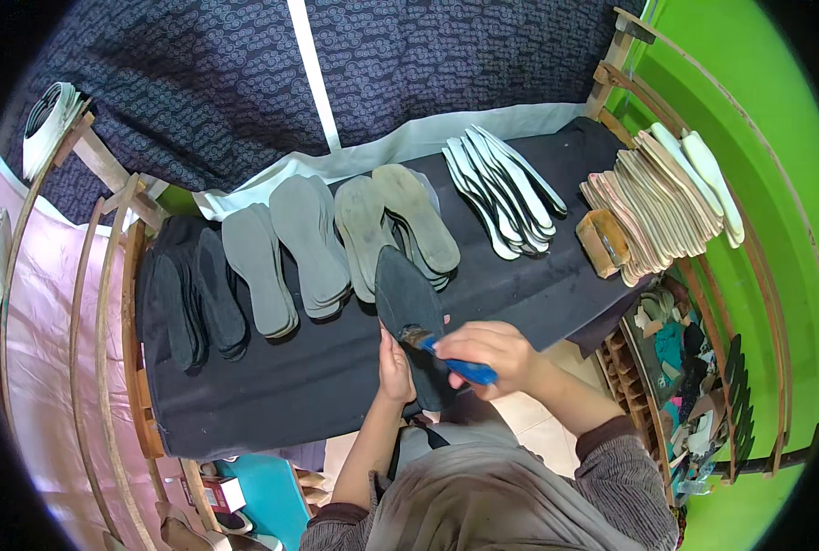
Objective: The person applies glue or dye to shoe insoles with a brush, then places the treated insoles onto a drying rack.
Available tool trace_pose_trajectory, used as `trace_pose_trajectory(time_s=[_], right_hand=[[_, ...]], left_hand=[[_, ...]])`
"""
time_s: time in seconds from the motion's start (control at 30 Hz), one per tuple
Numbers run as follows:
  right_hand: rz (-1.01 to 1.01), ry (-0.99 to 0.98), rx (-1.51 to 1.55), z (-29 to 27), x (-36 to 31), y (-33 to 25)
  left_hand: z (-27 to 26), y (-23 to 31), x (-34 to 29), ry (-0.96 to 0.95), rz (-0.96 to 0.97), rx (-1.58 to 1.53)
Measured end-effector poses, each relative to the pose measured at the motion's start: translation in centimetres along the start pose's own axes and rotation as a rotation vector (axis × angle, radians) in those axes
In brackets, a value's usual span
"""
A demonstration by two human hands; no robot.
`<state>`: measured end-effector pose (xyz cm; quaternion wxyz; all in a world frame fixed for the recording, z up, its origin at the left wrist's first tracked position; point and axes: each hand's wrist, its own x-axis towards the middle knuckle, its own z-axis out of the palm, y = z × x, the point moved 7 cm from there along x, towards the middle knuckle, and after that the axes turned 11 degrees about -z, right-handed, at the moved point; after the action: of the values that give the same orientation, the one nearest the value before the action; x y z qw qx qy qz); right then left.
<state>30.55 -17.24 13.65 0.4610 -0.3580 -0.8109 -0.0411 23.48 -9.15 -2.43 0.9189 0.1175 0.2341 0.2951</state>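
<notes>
My left hand (395,369) is closed on the edge of a black shoe sole (407,292), which I hold tilted over the table's front edge. In my right hand (490,357) is a brush with a blue handle (472,371). Its dark bristles (416,336) touch the middle of the sole's upper face. Behind the sole lie worn grey-olive soles (415,220) in a pile. To the left of them are stacks of plain grey soles (306,241) and black soles (219,292).
White and black insoles (503,193) lie fanned right of centre. Beige insoles (659,204) stand stacked at the right end, beside a brown open container (602,243). A black cloth (271,395) covers the table. Wooden rails (132,321) flank it; a bin of scraps (680,367) sits lower right.
</notes>
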Motion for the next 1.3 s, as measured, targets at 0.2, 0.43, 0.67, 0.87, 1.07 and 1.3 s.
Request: trace_pose_trajectory(time_s=[0.2,0.43,0.67,0.87,1.07,1.3], right_hand=[[-0.021,0.104,-0.102,-1.0,3.5,4.8],[-0.196,-0.123,0.003,2.9,2.8,1.2],[-0.159,-0.065,-0.055,2.0,3.1,2.9],[-0.193,-0.063,-0.13,0.6,4.7,3.4],[-0.257,-0.259,0.049,3.6,3.1,1.0],[-0.132,-0.023,-0.089,0.5,4.2,4.6]], left_hand=[[-1.0,-0.4,-0.2,-0.398,-0.097,0.241],[-4.7,0.2,1.2,-0.002,0.108,0.286],[0.2,0.9,-1.0,-0.25,0.017,0.394],[-0.3,-0.3,-0.4,-0.387,-0.105,0.273],[-0.8,0.7,-0.5,-0.171,0.047,0.374],[-1.0,-0.3,-0.4,-0.357,-0.087,0.29]])
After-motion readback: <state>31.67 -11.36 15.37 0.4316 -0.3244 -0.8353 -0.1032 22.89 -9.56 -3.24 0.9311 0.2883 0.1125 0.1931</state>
